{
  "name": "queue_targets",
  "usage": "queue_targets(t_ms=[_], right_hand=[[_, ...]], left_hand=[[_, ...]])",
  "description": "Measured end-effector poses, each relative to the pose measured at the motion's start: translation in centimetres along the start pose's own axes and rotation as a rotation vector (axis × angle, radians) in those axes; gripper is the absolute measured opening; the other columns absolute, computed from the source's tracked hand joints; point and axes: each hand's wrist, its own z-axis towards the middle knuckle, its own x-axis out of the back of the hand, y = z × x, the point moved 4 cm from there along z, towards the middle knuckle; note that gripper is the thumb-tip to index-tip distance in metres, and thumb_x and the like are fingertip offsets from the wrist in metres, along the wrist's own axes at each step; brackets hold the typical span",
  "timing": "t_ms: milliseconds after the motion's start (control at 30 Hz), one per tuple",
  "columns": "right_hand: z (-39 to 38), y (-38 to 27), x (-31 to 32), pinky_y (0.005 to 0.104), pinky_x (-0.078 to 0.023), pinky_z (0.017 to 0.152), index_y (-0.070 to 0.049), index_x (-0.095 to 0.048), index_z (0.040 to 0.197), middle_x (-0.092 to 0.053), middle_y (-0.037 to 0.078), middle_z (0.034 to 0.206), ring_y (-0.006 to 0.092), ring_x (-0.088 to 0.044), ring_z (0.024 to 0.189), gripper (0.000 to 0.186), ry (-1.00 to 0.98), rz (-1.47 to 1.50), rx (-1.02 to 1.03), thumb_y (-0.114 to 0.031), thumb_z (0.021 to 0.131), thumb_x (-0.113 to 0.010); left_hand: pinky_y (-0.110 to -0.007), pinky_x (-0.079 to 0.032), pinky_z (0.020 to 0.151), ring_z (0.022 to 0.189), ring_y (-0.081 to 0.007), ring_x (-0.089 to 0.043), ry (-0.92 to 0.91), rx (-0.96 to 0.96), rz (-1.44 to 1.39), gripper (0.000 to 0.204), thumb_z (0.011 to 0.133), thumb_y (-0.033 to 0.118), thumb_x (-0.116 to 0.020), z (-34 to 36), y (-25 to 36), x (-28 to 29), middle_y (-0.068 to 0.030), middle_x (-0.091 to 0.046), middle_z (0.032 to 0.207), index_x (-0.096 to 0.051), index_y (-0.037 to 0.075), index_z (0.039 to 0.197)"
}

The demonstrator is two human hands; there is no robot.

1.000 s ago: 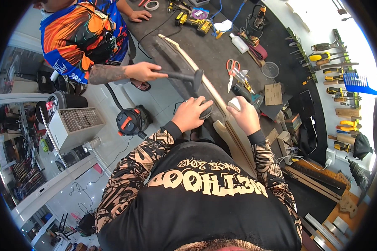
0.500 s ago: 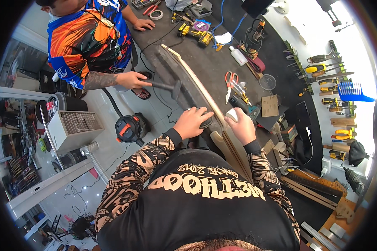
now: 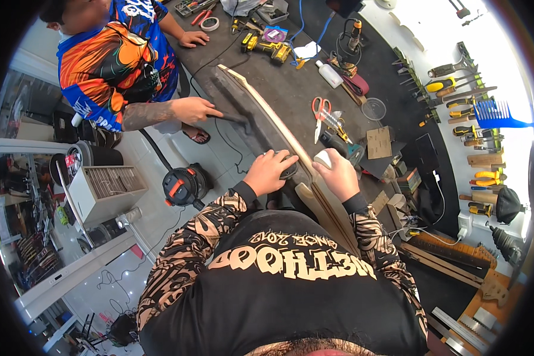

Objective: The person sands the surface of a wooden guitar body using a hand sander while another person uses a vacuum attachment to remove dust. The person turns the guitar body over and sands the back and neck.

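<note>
A long, narrow wooden piece shaped like a guitar neck [image 3: 273,121] lies on edge along the dark bench, its tapered end far from me. My right hand [image 3: 338,176] is closed around a small white rounded block [image 3: 323,158] beside the wood's pale edge. On the other side of the wood, my left hand [image 3: 269,172] curls over a dark round thing [image 3: 288,169], mostly hidden by the fingers. Beyond it, a co-worker's hand [image 3: 193,111] holds a black vacuum nozzle [image 3: 234,117] at the bench edge, close to the wood.
On the bench to the right are red-handled scissors [image 3: 320,115], a white bottle [image 3: 329,74] and a yellow cordless drill [image 3: 266,48]. Hand tools [image 3: 457,101] hang on the right wall. A vacuum cleaner [image 3: 186,186] and a white cabinet [image 3: 110,188] stand on the floor at left.
The view has shifted slightly, moving the bench things left in the picture. The co-worker's nozzle has turned. Both my hands keep their hold with little movement.
</note>
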Motion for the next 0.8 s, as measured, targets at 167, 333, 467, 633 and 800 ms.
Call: queue_targets(t_ms=[167, 333, 467, 633, 800], right_hand=[[-1.5, -0.4, 1.2, 0.0525, -0.059, 0.085, -0.005, -0.070, 0.119, -0.078, 0.023, 0.102, 0.0449, -0.076, 0.100, 0.043, 0.028, 0.024, 0.005, -0.038, 0.095, -0.083], [-5.0, 0.4, 4.5, 0.0489, -0.059, 0.085, -0.008, -0.072, 0.121, -0.079, 0.021, 0.103, 0.0421, -0.076, 0.099, 0.042, 0.116, 0.091, -0.027, -0.038, 0.094, -0.084], [-8.8, 0.3, 7.6, 0.0430, -0.060, 0.085, -0.007, -0.075, 0.121, -0.079, 0.019, 0.103, 0.0385, -0.077, 0.096, 0.041, 0.201, 0.185, -0.033, -0.036, 0.094, -0.086], [-13.3, 1.1, 10.1, 0.0397, -0.060, 0.085, -0.004, -0.074, 0.123, -0.079, 0.016, 0.104, 0.0340, -0.078, 0.094, 0.043, 0.281, 0.205, -0.062, -0.033, 0.094, -0.087], [-17.0, 0.3, 10.7, 0.0409, -0.061, 0.085, -0.006, -0.073, 0.126, -0.078, 0.017, 0.108, 0.0354, -0.078, 0.095, 0.043, 0.393, 0.183, -0.023, -0.032, 0.094, -0.087]], left_hand=[[-0.047, -0.056, 0.099, 0.115, -0.0323, -0.063, 0.029, -0.007, 0.000, 0.082, 0.074, 0.014, -0.084, 0.1, -0.2, 0.0, -0.0063, -0.062, 0.143, -0.062, 0.020, 0.152], [-0.047, -0.056, 0.098, 0.114, -0.0330, -0.064, 0.053, -0.012, -0.001, 0.077, 0.074, 0.020, -0.087, 0.3, -0.4, -0.3, -0.0068, -0.062, 0.140, -0.064, 0.017, 0.147], [-0.046, -0.054, 0.100, 0.122, -0.0325, -0.062, 0.052, -0.033, 0.118, 0.076, 0.077, 0.027, -0.089, -0.1, -0.4, -0.7, -0.0088, -0.059, 0.143, -0.060, 0.014, 0.147], [-0.045, -0.050, 0.110, 0.135, -0.0336, -0.058, 0.146, -0.168, 0.145, 0.082, 0.087, 0.030, -0.089, 0.1, 3.2, 1.3, -0.0139, -0.056, 0.150, -0.052, 0.008, 0.157], [-0.041, -0.048, 0.115, 0.135, -0.0254, -0.057, 0.353, 0.121, -1.315, 0.080, 0.109, 0.022, -0.074, 2.8, 12.9, 0.5, -0.0155, -0.055, 0.148, -0.024, 0.000, 0.167]])
